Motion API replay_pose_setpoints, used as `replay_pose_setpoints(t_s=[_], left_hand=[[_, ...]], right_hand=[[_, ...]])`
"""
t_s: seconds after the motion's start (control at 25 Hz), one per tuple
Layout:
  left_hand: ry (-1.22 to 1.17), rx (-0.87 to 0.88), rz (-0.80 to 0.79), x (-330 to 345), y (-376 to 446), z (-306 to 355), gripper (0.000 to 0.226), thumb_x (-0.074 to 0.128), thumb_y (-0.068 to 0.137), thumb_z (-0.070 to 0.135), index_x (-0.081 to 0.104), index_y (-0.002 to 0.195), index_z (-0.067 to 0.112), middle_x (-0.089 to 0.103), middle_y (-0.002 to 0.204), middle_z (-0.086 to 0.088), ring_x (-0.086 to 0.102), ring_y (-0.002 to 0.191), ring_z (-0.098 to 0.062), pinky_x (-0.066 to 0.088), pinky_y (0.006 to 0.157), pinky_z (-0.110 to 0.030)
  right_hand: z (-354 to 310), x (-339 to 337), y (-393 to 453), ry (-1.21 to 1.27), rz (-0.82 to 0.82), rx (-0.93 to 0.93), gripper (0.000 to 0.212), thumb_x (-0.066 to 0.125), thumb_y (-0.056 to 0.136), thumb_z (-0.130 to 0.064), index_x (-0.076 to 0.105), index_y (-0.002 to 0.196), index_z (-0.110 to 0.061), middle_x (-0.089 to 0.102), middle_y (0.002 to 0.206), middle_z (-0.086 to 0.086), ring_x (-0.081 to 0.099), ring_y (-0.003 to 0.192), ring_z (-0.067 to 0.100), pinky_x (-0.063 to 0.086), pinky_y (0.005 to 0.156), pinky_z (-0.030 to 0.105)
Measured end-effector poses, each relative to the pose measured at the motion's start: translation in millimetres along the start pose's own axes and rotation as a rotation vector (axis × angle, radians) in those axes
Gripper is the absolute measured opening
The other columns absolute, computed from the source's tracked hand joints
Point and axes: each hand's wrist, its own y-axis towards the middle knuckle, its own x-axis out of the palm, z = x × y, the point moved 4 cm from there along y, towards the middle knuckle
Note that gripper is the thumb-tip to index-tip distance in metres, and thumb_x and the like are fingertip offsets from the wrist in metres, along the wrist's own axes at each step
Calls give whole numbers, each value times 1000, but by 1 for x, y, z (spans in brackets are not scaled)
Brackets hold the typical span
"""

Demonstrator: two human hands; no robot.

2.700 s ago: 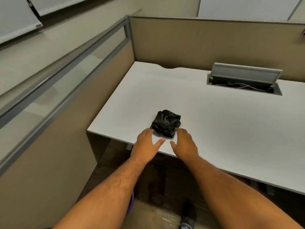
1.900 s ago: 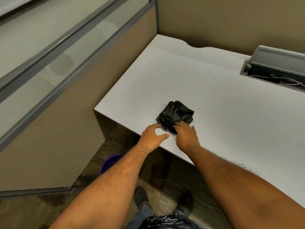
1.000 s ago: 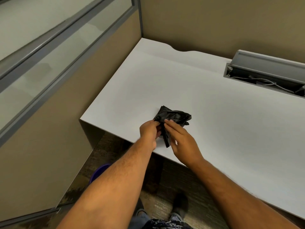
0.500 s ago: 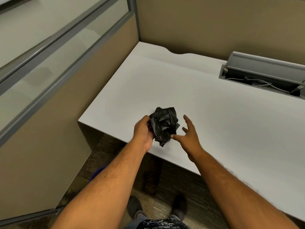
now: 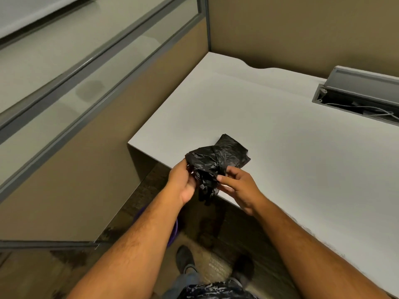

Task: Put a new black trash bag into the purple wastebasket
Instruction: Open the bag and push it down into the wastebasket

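Observation:
A crumpled, partly unfolded black trash bag (image 5: 218, 160) is held just above the front edge of the white desk (image 5: 280, 130). My left hand (image 5: 183, 182) grips its left side from below. My right hand (image 5: 239, 186) pinches a fold on its right side with thumb and fingers. On the floor below, only a sliver of the purple wastebasket (image 5: 174, 228) rim shows; my left forearm hides most of it.
Tan cubicle partitions with glass panels stand at the left and behind the desk. An open grey cable hatch (image 5: 358, 100) with wires sits at the desk's back right. My shoes (image 5: 185, 260) are on the dark floor under the desk edge.
The bag was lifted off the desk by my left hand. My right hand, open half a second ago, now pinches the bag, which has spread out wider.

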Motion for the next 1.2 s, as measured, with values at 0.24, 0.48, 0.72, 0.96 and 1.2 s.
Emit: replay_pose_setpoints(t_s=[0.24, 0.48, 0.72, 0.96, 1.2], left_hand=[[-56, 88, 214, -72, -25, 10, 23, 56, 103, 13, 76, 94, 9, 83, 85, -11, 79, 83, -29, 62, 51, -33], [-134, 97, 311, -139, -33, 24, 18, 57, 104, 13, 72, 113, 8, 78, 104, -16, 75, 93, -32, 63, 53, -36], [-137, 67, 351, -206, -36, 43, 27, 53, 104, 12, 69, 126, 10, 77, 100, -9, 74, 87, -25, 62, 66, -37], [-111, 75, 272, -275, -38, 80, 22, 55, 103, 15, 70, 118, 8, 77, 104, -14, 75, 94, -32, 66, 57, -39], [275, 54, 75, -310, -41, 70, 34, 49, 95, 26, 66, 122, 15, 76, 116, -16, 73, 101, -34, 62, 83, -49]], right_hand=[[26, 37, -14, -39, -87, 156, 39, 70, 93, -51, 85, 101, -16, 81, 90, -1, 77, 88, 14, 62, 88, 35], [51, 64, -31, -153, -175, 177, 4, 80, 90, -13, 84, 90, -11, 78, 91, 8, 71, 91, 22, 62, 84, 32], [85, 121, -46, -703, -399, 186, 20, 69, 83, 11, 80, 91, -4, 61, 63, -2, 54, 57, 8, 47, 59, 21], [146, 181, -58, -881, -260, 339, 9, 70, 93, -8, 78, 94, -6, 72, 82, 6, 66, 73, 19, 55, 66, 31], [158, 242, -63, -648, -62, 41, 62, 87, 84, -20, 56, 138, -24, 65, 130, 0, 71, 108, 14, 59, 90, 32]])
